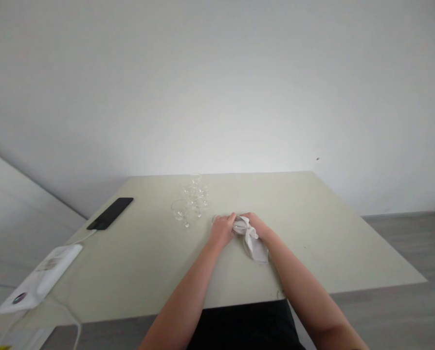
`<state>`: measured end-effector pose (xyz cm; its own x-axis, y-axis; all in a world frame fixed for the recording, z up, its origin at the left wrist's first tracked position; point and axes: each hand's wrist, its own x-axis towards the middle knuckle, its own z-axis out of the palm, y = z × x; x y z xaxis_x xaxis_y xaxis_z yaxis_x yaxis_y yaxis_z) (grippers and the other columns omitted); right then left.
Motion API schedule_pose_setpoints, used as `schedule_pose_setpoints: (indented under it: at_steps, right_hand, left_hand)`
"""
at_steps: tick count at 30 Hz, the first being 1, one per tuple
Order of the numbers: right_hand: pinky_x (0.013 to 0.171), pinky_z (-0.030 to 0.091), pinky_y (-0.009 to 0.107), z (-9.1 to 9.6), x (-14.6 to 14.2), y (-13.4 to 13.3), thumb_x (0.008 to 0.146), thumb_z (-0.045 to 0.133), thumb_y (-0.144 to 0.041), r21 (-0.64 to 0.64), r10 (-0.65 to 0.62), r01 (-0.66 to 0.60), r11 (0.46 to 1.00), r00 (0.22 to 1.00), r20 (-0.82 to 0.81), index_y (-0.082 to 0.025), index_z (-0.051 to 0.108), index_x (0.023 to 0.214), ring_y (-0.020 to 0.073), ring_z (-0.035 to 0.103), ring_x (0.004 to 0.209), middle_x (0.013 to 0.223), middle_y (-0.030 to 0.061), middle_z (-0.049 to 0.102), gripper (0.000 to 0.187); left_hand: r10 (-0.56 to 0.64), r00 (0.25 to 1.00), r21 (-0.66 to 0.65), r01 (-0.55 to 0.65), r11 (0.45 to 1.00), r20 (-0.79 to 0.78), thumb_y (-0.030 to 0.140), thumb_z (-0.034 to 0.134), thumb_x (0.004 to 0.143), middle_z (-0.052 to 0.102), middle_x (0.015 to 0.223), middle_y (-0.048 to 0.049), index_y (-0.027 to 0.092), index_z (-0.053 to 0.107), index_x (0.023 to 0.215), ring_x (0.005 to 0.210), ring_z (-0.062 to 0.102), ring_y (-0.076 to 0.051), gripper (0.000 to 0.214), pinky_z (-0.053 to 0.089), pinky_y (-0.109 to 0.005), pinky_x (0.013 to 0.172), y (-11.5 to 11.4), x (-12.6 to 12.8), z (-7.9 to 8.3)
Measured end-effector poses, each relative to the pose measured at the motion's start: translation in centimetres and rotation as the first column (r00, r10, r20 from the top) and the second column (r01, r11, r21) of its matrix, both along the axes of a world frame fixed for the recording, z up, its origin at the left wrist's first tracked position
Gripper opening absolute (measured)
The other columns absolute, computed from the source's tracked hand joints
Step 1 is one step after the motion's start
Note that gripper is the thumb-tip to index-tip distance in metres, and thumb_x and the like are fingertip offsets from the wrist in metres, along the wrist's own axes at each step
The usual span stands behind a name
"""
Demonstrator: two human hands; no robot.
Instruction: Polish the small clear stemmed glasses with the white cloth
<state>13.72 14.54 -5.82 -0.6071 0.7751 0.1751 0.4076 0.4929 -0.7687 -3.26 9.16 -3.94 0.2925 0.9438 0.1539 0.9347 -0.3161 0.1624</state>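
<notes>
My left hand (223, 230) is closed near the middle of the table, and a sliver of clear glass (214, 218) shows at its far left side. Most of that glass is hidden by the fingers. Beside it, my right hand (258, 226) is wrapped round a white cloth (256, 245), whose loose end hangs down toward the table's front. The cloth bunches between the two hands, against the left fingers. Left of my hands are several clear stemmed glasses (194, 194); the nearest glass (180, 210) lies tipped on its side.
A black phone (111, 213) lies at the table's left with a white cable plugged in. Nearer on that side is a white box-like device (40, 277) with more cable. The pale table (323, 233) meets a white wall (239, 87) at the back.
</notes>
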Motion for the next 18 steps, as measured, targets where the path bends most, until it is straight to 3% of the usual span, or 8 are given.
schedule_pose_setpoints:
  at_steps: [6, 10, 13, 18]
  right_hand:
    - [0.055, 0.032, 0.022, 0.0, 0.4, 0.1, 0.063, 0.051, -0.026, -0.003, 0.034, -0.034, 0.999, 0.997, -0.070, -0.018, 0.040, 0.056, 0.0107, 0.037, 0.058, 0.056, -0.0044, 0.040, 0.015]
    - [0.055, 0.032, 0.023, -0.1, 0.6, 0.4, 0.063, 0.053, -0.027, -0.015, 0.046, -0.046, 0.999, 0.999, -0.012, -0.018, 0.044, 0.056, 0.0116, 0.040, 0.058, 0.055, -0.0041, 0.042, 0.014]
    - [0.056, 0.033, 0.025, -0.2, 0.3, 0.4, 0.065, 0.053, -0.028, -0.004, -0.017, 0.017, 1.000, 1.000, 0.004, -0.018, 0.045, 0.055, 0.0131, 0.043, 0.058, 0.055, -0.0024, 0.045, 0.016]
    - [0.066, 0.046, 0.031, -1.0, 0.2, -0.1, 0.073, 0.058, -0.047, -0.024, -0.107, 0.105, 0.994, 0.959, -0.263, -0.020, 0.050, 0.064, 0.0210, 0.054, 0.070, 0.066, 0.0034, 0.057, 0.030]
  left_hand:
    - [0.028, 1.000, 0.060, -0.027, 0.998, -0.007, 0.010, 0.047, 0.085, 0.071, 0.092, -0.0090, 0.019, 0.054, 0.108, 0.094, 0.066, -0.023, 0.025, 0.041, -0.034, 0.087, 0.2, 0.0, -0.1]
    - [0.012, 1.000, 0.017, -0.012, 1.000, 0.006, 0.008, 0.049, 0.083, 0.071, 0.090, -0.0072, 0.020, 0.053, 0.108, 0.092, 0.067, -0.022, 0.028, 0.041, -0.033, 0.085, 0.1, 0.3, -0.3]
    - [0.023, 0.999, -0.018, -0.022, 1.000, 0.030, 0.007, 0.052, 0.080, 0.071, 0.090, -0.0070, 0.020, 0.053, 0.107, 0.091, 0.067, -0.022, 0.030, 0.042, -0.032, 0.084, 0.1, 0.3, -0.2]
    - [0.134, 0.971, -0.010, -0.135, 0.991, 0.197, 0.016, 0.050, 0.087, 0.068, 0.083, -0.0044, 0.022, 0.054, 0.104, 0.087, 0.066, -0.021, 0.019, 0.043, -0.031, 0.080, 0.6, 0.2, 0.5]
